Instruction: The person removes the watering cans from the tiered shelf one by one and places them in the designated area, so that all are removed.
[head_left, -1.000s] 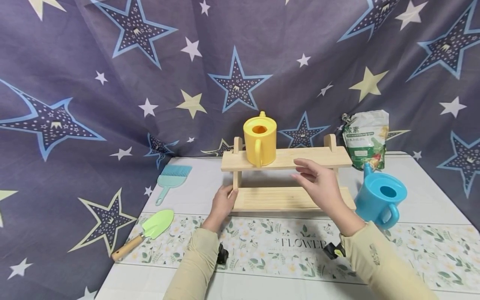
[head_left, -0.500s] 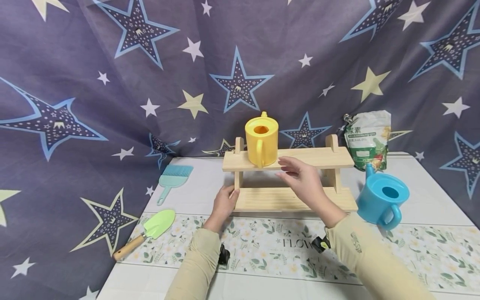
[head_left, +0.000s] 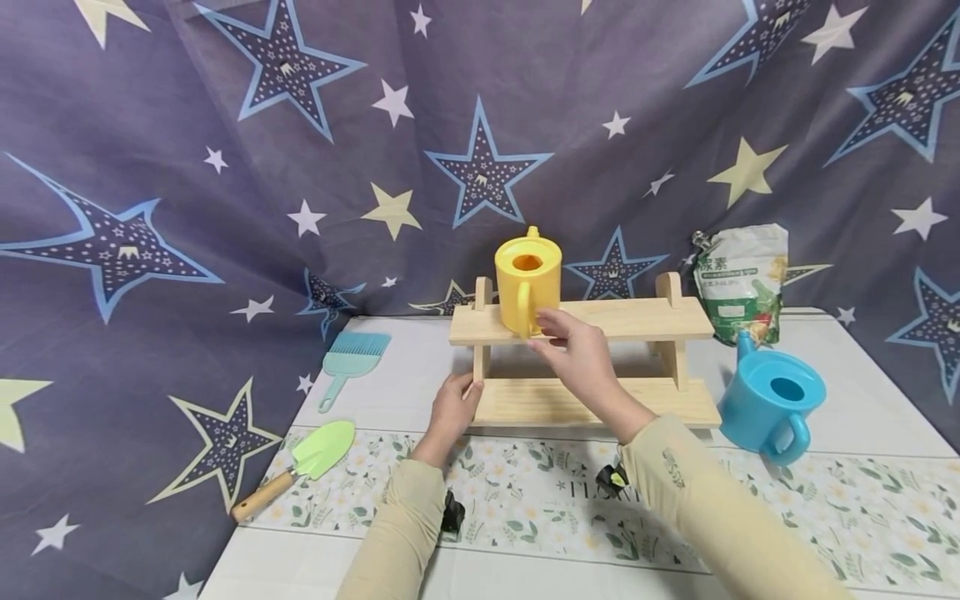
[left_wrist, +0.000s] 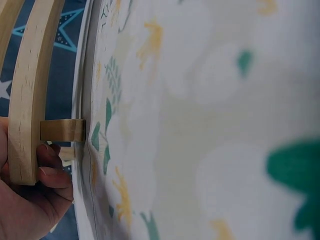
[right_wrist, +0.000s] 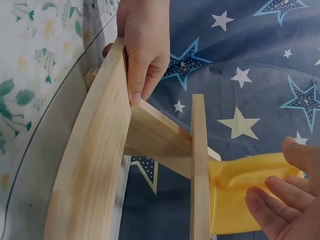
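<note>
A two-tier wooden shelf (head_left: 630,321) stands on the table, with a yellow watering can (head_left: 546,283) upright on its upper board, handle facing me. My left hand (head_left: 454,408) grips the left end of the lower board. In the left wrist view, the fingers of the left hand (left_wrist: 47,202) curl round that board (left_wrist: 24,100). My right hand (head_left: 581,354) is right by the can's handle, fingers apart and slightly bent. In the right wrist view, the right hand (right_wrist: 292,195) overlaps part of the yellow can (right_wrist: 232,205), with its thumb and fingers spread.
A blue watering can (head_left: 765,396) stands right of the shelf, before a white and green bag (head_left: 738,283). At the left lie a teal brush (head_left: 352,354) and a green trowel (head_left: 322,450) with a wooden handle. Star-printed cloth (head_left: 300,167) hangs behind.
My right hand has moved left along the front of the shelf, from the middle of the upper board to the yellow watering can's handle. My left hand keeps its grip on the shelf.
</note>
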